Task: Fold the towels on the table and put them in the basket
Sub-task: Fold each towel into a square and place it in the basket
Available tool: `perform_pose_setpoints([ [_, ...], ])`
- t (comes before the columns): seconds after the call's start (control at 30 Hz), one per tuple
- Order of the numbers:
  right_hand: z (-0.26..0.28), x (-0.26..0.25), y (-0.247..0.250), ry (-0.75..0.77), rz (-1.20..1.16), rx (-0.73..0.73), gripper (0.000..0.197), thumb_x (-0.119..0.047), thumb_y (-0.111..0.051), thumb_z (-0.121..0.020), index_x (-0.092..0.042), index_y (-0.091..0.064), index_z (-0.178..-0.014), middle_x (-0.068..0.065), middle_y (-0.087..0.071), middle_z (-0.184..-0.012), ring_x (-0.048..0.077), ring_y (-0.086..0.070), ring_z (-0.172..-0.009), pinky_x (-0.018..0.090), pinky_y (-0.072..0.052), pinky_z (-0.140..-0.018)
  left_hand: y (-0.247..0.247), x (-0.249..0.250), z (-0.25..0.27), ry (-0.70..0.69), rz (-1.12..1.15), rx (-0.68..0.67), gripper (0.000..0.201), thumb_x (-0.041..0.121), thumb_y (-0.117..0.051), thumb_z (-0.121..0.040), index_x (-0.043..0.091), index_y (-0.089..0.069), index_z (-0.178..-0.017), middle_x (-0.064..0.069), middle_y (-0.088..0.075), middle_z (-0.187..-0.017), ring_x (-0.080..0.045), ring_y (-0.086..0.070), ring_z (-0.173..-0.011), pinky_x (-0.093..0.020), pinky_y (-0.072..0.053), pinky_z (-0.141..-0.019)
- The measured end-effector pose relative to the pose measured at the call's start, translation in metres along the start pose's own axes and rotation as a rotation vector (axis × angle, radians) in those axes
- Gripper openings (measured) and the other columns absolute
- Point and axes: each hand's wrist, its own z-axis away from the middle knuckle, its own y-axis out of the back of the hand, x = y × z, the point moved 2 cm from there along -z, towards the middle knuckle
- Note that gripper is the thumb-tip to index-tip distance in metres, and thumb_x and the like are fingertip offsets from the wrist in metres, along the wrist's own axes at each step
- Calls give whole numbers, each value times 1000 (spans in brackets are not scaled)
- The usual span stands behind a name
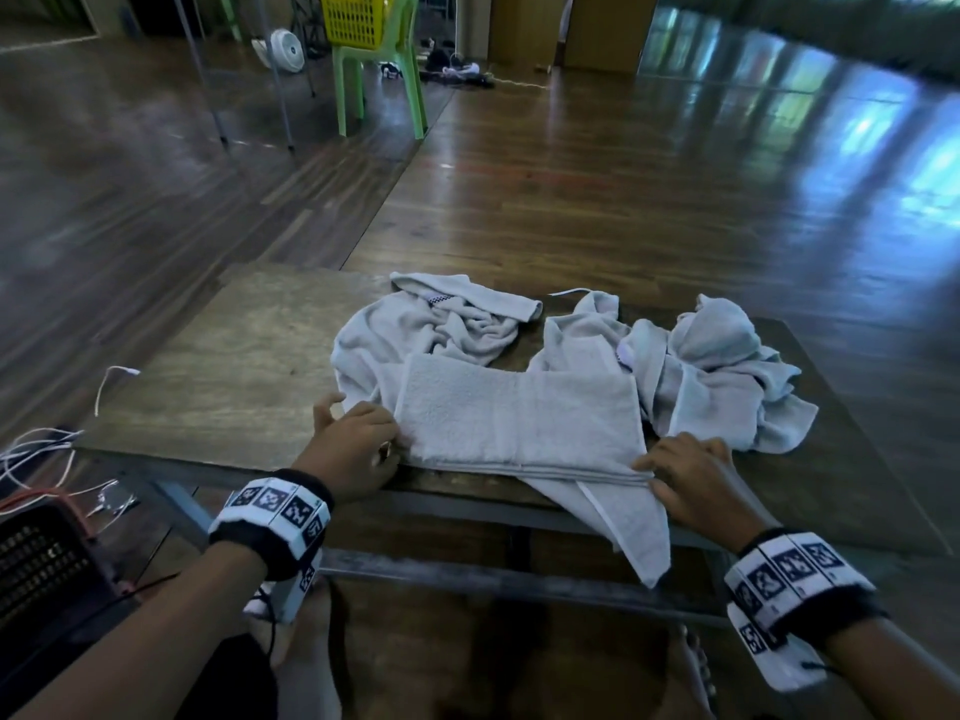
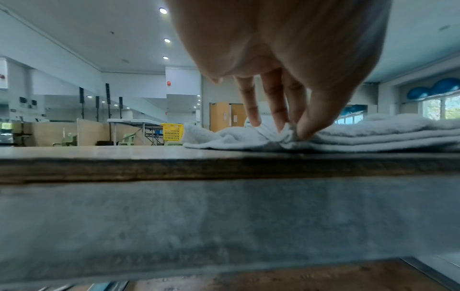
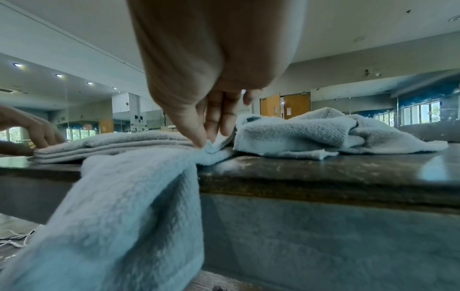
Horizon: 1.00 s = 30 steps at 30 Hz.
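- While flat at table (image 1: 223, 350) near edge, folded towel (image 1: 514, 413) pinched both ends: left hand (image 1: 353, 449) on left corner, right hand (image 1: 696, 480) on right corner
- Two crumpled towels (image 1: 717, 366) behind
- Yellow basket (image 1: 353, 18) far off on chair (image 1: 384, 80)

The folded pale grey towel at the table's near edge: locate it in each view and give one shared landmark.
Head: folded pale grey towel lies centre, between left hand and right hand.
Left wrist: stacked layers at right, its end pinched.
Right wrist: layered stack at left-centre, right end pinched.
Shared landmark: wooden table's near edge.
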Motion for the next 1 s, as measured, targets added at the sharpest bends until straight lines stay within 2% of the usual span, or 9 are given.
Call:
perform_pose_setpoints([
  [0.07,-4,2,1,-24,-42,-53,18,-16,-72,-75,-25,-70,-90,-8,-66,-92,16,-60,-93,31,-24,-79,2,-2,-2,29,1,6,8,37,-62,-78,33,-68,-82,20,-63,-90,-6,-57,-101,-41,-13,-98],
  [0.13,-6,5,4,-45,-91,-89,13,-16,-69,-79,-24,-70,-90,-8,-67,-94,14,-58,-96,29,-21,-81,4,-2,-2,68,40,-9,5,30,-69,-78,34,-69,-82,20,-64,-92,-5,-56,-101,-39,-13,-96],
  [0.23,-7,8,6,-68,-139,-98,9,-16,-69,-80,-23,-71,-85,-9,-67,-91,12,-57,-94,29,-21,-80,6,-1,0,126,84,-33,8,29,-68,-80,36,-68,-82,22,-61,-92,-3,-54,-100,-41,-17,-97],
  [0.43,-9,6,9,-73,-107,-59,8,-16,-67,-80,-23,-66,-82,-11,-62,-82,10,-55,-84,28,-20,-78,13,1,1,134,43,-23,8,28,-61,-86,35,-65,-84,21,-62,-94,-4,-54,-103,-35,-11,-95],
  [0.53,-7,11,12,-83,-123,-23,12,-16,-69,-78,-26,-63,-78,-11,-61,-78,10,-54,-79,29,-22,-77,17,-5,2,150,52,-35,11,29,-61,-85,40,-62,-82,22,-60,-91,-3,-52,-105,-39,-13,-100],
  [0.6,-4,9,13,-65,-102,-29,13,-18,-70,-77,-28,-61,-79,-12,-59,-77,9,-53,-77,29,-23,-76,15,-6,4,120,24,-38,4,38,-60,-83,41,-61,-80,25,-57,-87,-2,-51,-103,-38,-14,-97],
  [0.7,-7,-2,16,-20,-74,1,13,-24,-69,-76,-26,-61,-86,-13,-52,-76,8,-49,-76,30,-24,-74,11,8,5,34,31,52,22,50,-46,-75,36,-62,-80,21,-59,-84,-7,-57,-92,-39,-20,-91],
  [0.83,-25,-31,20,82,-75,47,18,-33,-69,-77,-26,-63,-92,-12,-56,-83,8,-52,-82,31,-27,-76,4,54,-10,-122,38,173,25,48,-46,-76,32,-64,-82,16,-60,-82,-9,-59,-84,-33,-20,-84],
  [1.0,-46,-63,8,159,2,-61,15,-30,-58,-86,-23,-69,-93,-6,-66,-92,17,-58,-90,36,-33,-83,-19,95,-30,-164,82,152,25,41,-42,-77,32,-65,-81,15,-63,-80,-10,-62,-81,-32,-19,-81],
])
